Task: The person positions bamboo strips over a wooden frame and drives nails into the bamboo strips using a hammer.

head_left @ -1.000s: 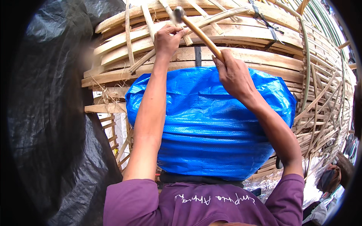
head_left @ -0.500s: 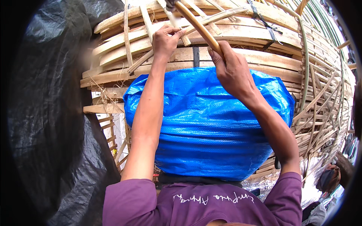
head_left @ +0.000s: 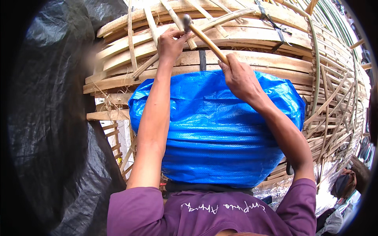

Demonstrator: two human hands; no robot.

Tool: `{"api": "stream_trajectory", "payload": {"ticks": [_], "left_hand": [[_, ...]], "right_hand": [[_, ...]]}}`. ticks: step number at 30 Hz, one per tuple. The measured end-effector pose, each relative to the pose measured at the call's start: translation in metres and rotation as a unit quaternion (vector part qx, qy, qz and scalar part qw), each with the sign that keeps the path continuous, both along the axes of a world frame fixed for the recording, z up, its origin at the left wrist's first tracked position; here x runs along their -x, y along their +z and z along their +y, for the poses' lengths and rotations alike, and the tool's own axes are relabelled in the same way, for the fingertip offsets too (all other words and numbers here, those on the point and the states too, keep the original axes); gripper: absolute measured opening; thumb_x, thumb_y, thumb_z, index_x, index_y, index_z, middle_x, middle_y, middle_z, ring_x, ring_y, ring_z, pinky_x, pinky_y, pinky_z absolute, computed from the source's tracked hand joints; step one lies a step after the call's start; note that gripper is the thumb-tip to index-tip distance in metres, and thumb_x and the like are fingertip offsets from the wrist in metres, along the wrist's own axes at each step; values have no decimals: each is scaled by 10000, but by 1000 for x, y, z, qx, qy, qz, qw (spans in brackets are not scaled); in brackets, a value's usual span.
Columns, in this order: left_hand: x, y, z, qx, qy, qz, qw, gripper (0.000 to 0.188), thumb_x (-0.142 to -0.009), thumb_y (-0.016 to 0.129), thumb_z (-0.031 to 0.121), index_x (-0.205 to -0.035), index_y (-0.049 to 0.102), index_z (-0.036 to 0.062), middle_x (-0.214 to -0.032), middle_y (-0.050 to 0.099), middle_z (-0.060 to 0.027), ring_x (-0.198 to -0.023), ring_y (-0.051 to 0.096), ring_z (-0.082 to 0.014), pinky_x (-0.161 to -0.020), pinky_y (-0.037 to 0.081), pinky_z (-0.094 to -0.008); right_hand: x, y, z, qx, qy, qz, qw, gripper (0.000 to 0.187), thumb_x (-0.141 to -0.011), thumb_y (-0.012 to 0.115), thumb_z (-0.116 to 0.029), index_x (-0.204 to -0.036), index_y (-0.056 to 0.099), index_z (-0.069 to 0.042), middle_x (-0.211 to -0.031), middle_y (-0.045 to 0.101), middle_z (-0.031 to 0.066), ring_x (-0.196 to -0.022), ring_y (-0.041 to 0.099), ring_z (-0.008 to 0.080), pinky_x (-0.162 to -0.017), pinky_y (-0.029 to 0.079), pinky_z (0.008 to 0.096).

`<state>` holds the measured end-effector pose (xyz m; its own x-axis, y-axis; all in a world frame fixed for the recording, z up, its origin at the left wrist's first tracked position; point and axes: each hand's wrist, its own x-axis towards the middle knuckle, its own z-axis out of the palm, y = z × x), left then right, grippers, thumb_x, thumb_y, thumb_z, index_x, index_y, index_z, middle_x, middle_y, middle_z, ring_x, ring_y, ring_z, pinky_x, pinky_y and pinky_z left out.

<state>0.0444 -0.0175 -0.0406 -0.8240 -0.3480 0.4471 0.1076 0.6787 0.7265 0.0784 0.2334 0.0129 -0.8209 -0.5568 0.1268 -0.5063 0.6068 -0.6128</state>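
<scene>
My right hand [head_left: 243,80] is wrapped round the wooden handle of a hammer [head_left: 205,41]. The hammer's dark metal head hangs over a thin wooden strip [head_left: 173,15], right beside the fingertips of my left hand [head_left: 169,48]. My left thumb and fingers are pinched together there; whatever they hold is too small or hidden to make out. A long diagonal strip [head_left: 232,15] crosses several thicker wooden slats [head_left: 252,34] at this spot. Between my forearms a blue woven plastic sheet [head_left: 212,129] covers my lap.
Black plastic sheeting [head_left: 51,118] hangs along the left side. Lattice strips [head_left: 334,106] and a bent pole [head_left: 316,59] spread over the right. Black ties [head_left: 280,31] bind the slats at upper right. Cloth items [head_left: 344,183] lie at the lower right edge.
The hammer head has come down from the top edge to beside my left fingertips. My right hand has lowered slightly, while my left hand has stayed nearly in place.
</scene>
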Motion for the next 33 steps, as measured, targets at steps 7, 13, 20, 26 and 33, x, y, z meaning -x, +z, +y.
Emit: {"api": "stream_trajectory", "payload": {"ticks": [7,13,20,26,33], "left_hand": [[7,0,1,-2,12,44,999,227,-756,829,263,-805,771,49,-783,695,-67,-672,648,-207,-616,489,-336],[-2,3,3,20,20,34,999,190,-755,825,207,-809,760,36,-748,672,-81,-647,648,-195,-590,481,-325],[-3,1,9,23,33,36,999,183,-801,801,210,-847,742,43,-774,674,-53,-681,640,-158,-624,488,-304],[0,0,8,-9,27,30,999,153,-830,782,189,-908,730,68,-814,696,-28,-713,633,-116,-660,498,-271],[0,-3,6,14,39,69,997,152,-816,783,201,-849,737,60,-807,695,-65,-711,657,-189,-647,494,-323]], "right_hand": [[-2,63,-1,177,-48,16,983,207,-992,556,-192,-954,493,2,-617,557,244,-545,555,418,-485,383,456],[0,38,3,170,-34,-51,984,181,-991,535,-180,-988,508,-1,-702,583,286,-685,586,486,-580,416,525],[-2,33,10,168,-32,-57,984,215,-988,538,-202,-961,489,6,-695,582,287,-688,585,488,-598,406,545],[0,36,10,180,-46,-76,980,227,-986,543,-208,-969,498,13,-679,578,287,-691,589,486,-606,411,541],[-2,36,10,158,-64,-100,980,246,-994,533,-233,-999,510,12,-726,592,290,-713,589,487,-624,414,538]]}}
